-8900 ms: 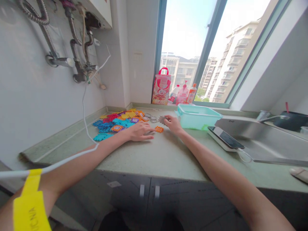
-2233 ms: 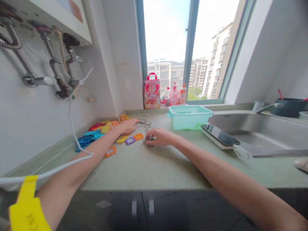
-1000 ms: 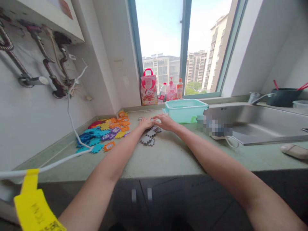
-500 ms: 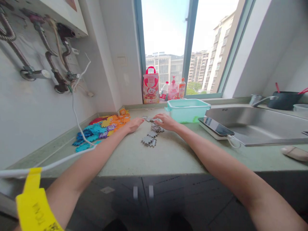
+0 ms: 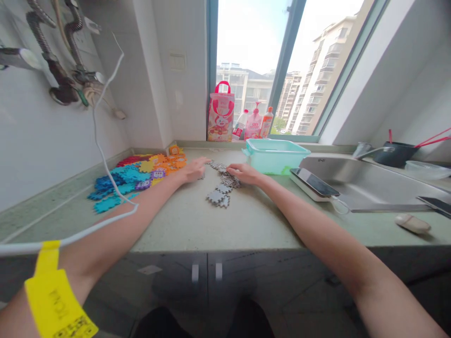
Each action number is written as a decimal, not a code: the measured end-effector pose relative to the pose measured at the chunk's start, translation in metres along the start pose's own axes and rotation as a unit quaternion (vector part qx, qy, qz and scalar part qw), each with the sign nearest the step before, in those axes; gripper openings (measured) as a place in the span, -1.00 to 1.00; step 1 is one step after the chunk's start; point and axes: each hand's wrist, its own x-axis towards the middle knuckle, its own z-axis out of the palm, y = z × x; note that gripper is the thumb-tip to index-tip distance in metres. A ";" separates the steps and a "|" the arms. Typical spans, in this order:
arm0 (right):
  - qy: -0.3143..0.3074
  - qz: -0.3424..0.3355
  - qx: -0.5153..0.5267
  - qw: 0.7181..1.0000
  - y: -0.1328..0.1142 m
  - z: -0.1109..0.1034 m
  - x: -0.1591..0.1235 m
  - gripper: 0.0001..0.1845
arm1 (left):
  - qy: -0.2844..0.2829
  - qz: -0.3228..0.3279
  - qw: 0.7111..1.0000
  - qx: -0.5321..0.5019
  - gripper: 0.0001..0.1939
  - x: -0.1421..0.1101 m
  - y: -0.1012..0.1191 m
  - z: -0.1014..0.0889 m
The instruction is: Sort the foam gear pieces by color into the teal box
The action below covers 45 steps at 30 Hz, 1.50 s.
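Loose grey toothed-edge building pieces (image 5: pixel 219 195) lie in a line on the counter between my hands. My left hand (image 5: pixel 193 170) is closed at the left of them, and the edge of a grey piece (image 5: pixel 202 177) shows below its fingers. At the right side of the line, my right hand (image 5: pixel 244 173) has its fingers curled down onto grey pieces (image 5: pixel 230 180); the fingertips partly hide what they grip. Left of my left hand is a heap of similar coloured pieces (image 5: pixel 128 177), blue, red, yellow, orange and purple.
A mint-green plastic tub (image 5: pixel 273 157) stands behind my right hand. Near the steel sink (image 5: pixel 369 183) lies a phone (image 5: pixel 314 181) on a white block. A white cable (image 5: pixel 105 155) hangs across my left forearm. A bag (image 5: pixel 221 117) and bottles stand by the window.
My left hand has drawn slightly left, and a grey piece now shows beneath it. My right hand's fingers have closed down more onto the grey pieces. The camera view has shifted.
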 end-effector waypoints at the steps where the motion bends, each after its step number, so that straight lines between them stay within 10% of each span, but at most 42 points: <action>1: 0.001 -0.007 0.002 1.000 -0.002 0.000 0.000 -0.60 | -0.019 -0.001 1.000 0.013 -0.26 0.002 -0.001 0.003; 7: 0.008 -0.031 0.058 0.998 -0.010 0.003 0.001 -0.62 | -0.097 -0.014 0.995 0.031 -0.26 0.011 -0.001 0.014; 22: 0.005 -0.065 0.096 0.993 -0.012 -0.002 -0.006 -0.62 | 0.039 0.092 0.990 0.103 -0.54 -0.018 0.022 -0.024; 32: 0.018 -0.109 0.065 0.992 -0.027 -0.010 -0.013 -0.70 | -0.134 -0.022 0.987 0.090 -0.32 -0.033 0.000 -0.066; 45: -0.006 -0.124 0.010 0.992 -0.043 -0.014 -0.017 -0.71 | -0.152 0.048 0.987 0.028 -0.38 -0.048 0.040 -0.078</action>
